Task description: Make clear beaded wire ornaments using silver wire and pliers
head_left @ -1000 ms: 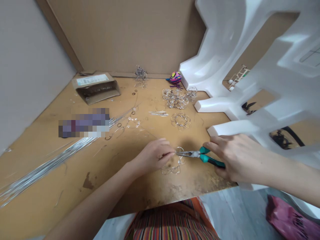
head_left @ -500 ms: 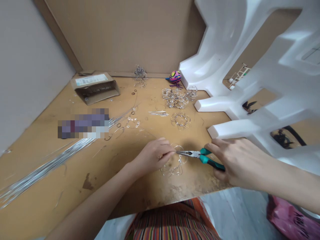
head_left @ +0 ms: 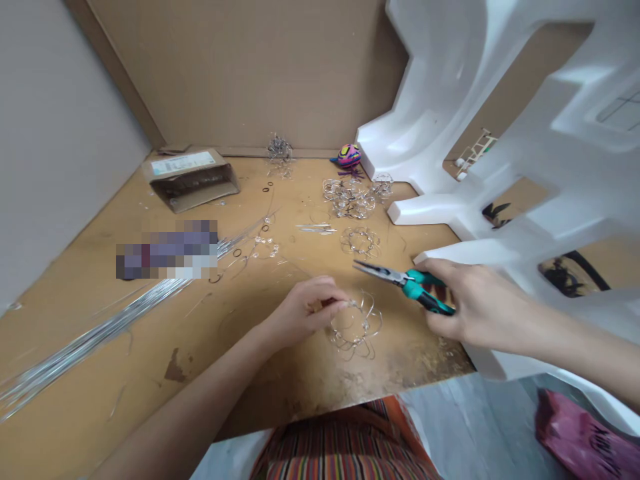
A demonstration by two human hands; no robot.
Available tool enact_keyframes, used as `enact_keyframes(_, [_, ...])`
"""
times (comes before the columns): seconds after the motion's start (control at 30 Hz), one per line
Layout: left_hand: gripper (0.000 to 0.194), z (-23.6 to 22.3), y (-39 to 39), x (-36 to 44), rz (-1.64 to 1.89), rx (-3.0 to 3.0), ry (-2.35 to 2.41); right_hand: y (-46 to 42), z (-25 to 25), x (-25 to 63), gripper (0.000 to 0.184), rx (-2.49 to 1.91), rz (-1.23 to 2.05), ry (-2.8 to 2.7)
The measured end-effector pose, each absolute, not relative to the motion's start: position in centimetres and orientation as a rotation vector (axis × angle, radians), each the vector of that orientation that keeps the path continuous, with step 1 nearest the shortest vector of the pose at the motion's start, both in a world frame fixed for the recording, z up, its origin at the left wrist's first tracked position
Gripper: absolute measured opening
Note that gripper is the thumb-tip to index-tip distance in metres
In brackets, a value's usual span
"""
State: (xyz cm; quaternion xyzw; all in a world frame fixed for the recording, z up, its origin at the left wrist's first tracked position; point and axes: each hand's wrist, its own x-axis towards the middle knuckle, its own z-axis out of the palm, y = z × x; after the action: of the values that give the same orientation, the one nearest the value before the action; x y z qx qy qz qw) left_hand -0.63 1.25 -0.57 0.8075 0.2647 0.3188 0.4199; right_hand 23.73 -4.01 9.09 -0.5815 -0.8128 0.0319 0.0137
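Note:
My left hand (head_left: 313,307) pinches the upper left edge of a beaded wire ring (head_left: 367,327), a circle of silvery wire loops with clear beads. My right hand (head_left: 463,300) is wrapped round the green and black handles of long-nose pliers (head_left: 383,272). The pliers' jaws point left, above the ring and apart from it. A similar wire ring (head_left: 360,242) lies farther back on the table. Behind that sits a pile of wire rings (head_left: 347,199). A few clear beads (head_left: 265,248) lie left of centre.
A long bundle of straight wires (head_left: 135,307) crosses the table's left side, beside a blurred-out purple object (head_left: 167,248). An open cardboard box (head_left: 195,181) lies at the back left. Short wires (head_left: 317,228) lie mid-table. A white plastic chair (head_left: 425,212) borders the right side.
The pliers have come off the wire by my left fingers and moved up, tilting. The wire ring now shows more fully below my left hand, which has barely moved.

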Motion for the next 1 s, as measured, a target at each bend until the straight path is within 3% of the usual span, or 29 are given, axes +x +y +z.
enact_keyframes(0.1, [0.02,-1.1,1.4,-0.5,0.68,1.732,0.742,-2.9,7.0,22.4,0.014,-1.841,0.55,-2.253])
enact_keyframes(0.4, [0.017,-2.6,2.6,-0.5,0.591,1.541,0.7,-1.3,1.0,18.3,0.018,-1.49,1.532,-1.517])
enact_keyframes(0.57, [0.016,-2.9,3.1,-0.8,0.721,1.88,0.805,-1.6,-0.3,18.4,0.02,-1.43,1.662,-1.301])
enact_keyframes(0.77, [0.014,-3.2,3.3,-0.9,0.642,1.91,0.898,-1.9,-0.6,19.1,0.02,-1.635,1.435,-1.549])
enact_keyframes(1.0, [0.012,-3.4,2.9,-0.8,0.612,1.862,0.938,-2.2,-1.4,22.3,0.041,-2.043,0.154,-2.086])
